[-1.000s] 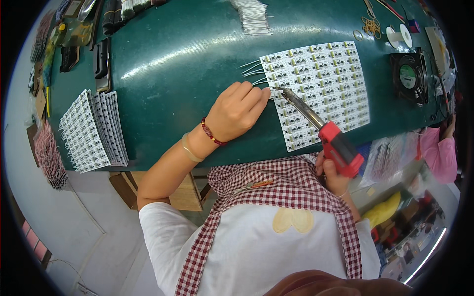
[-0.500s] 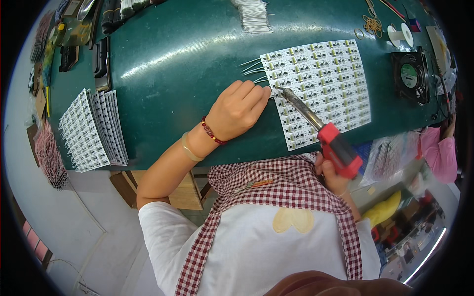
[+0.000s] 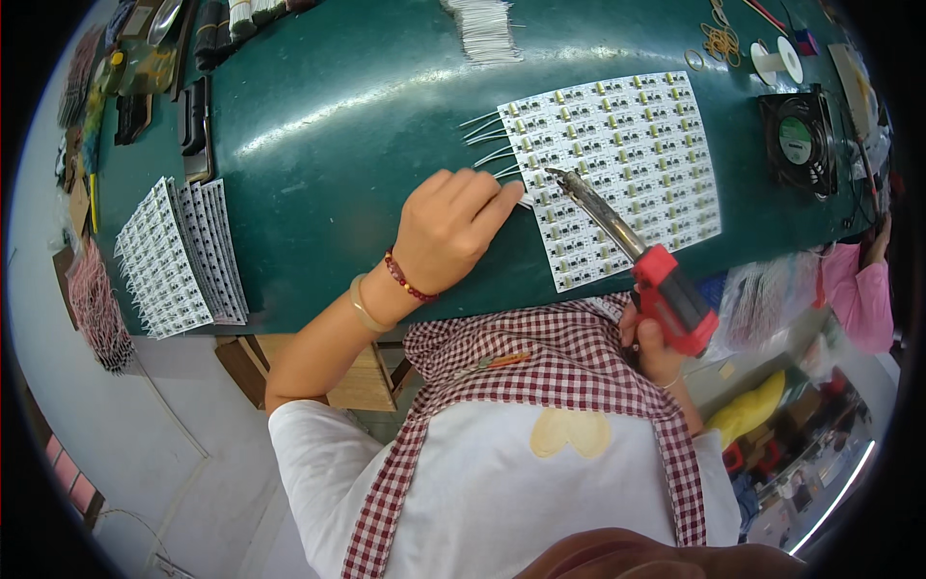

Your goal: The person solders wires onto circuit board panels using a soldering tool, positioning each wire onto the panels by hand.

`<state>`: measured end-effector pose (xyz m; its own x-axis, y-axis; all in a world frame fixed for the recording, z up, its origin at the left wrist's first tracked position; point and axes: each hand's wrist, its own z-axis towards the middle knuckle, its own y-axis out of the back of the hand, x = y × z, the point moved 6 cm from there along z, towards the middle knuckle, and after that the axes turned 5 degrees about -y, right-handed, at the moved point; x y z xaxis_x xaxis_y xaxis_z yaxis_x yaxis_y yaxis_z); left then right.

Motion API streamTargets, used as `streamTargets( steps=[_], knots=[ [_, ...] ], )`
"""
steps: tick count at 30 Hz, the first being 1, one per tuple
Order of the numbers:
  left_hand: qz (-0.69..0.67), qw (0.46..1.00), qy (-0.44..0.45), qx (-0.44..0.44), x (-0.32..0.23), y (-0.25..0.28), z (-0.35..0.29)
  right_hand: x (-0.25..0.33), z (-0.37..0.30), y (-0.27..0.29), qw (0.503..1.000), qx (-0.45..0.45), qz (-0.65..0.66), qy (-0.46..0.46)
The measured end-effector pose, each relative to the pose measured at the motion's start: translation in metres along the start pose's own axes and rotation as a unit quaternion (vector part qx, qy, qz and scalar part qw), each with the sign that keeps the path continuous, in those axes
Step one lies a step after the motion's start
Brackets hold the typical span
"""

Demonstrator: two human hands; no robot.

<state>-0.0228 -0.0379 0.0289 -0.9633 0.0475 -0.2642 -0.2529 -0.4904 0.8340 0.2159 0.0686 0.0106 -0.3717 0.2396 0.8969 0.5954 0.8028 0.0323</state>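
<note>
A white circuit-board panel [image 3: 617,179] with rows of small parts lies on the green table. Several thin white wires [image 3: 487,140] stick out from its left edge. My left hand [image 3: 451,232] is beside that edge, fingers pinched, with a bit of white wire [image 3: 527,201] showing at the fingertips; the rest of it is hidden. My right hand [image 3: 656,349] is wrapped round the handle of a red and black soldering iron [image 3: 670,299]. The iron's tip is over the panel's left part, a little right of my left fingertips; I cannot tell whether it touches.
Stacked panels [image 3: 178,261] stand at the table's left, near a bundle of reddish wires [image 3: 96,304]. A bundle of white wires [image 3: 487,34] lies at the far edge. At right are a black fan [image 3: 799,143], a white spool [image 3: 776,63] and rubber bands [image 3: 721,43]. Another person's pink sleeve [image 3: 858,299] shows.
The soldering iron's tip has drawn slightly right, away from the panel's edge. My left hand has shifted a little down and left. The whole view has moved slightly.
</note>
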Motion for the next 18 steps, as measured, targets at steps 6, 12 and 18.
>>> streamTargets(
  steps=[6, 12, 18],
  knots=[
    [-0.296, 0.938, 0.179, -0.009, -0.040, -0.005, -0.003, -0.002, 0.005, -0.007, 1.000, 0.004, 0.017, 0.001],
    [-0.421, 0.872, 0.248, -0.012, -0.075, -0.013, 0.005, 0.024, 0.017, -0.017, 0.970, -0.049, -0.204, 0.121],
    [-0.458, 0.841, 0.290, 0.004, -0.080, -0.021, -0.001, 0.016, 0.010, -0.014, 0.978, -0.075, -0.176, 0.087]
  ],
)
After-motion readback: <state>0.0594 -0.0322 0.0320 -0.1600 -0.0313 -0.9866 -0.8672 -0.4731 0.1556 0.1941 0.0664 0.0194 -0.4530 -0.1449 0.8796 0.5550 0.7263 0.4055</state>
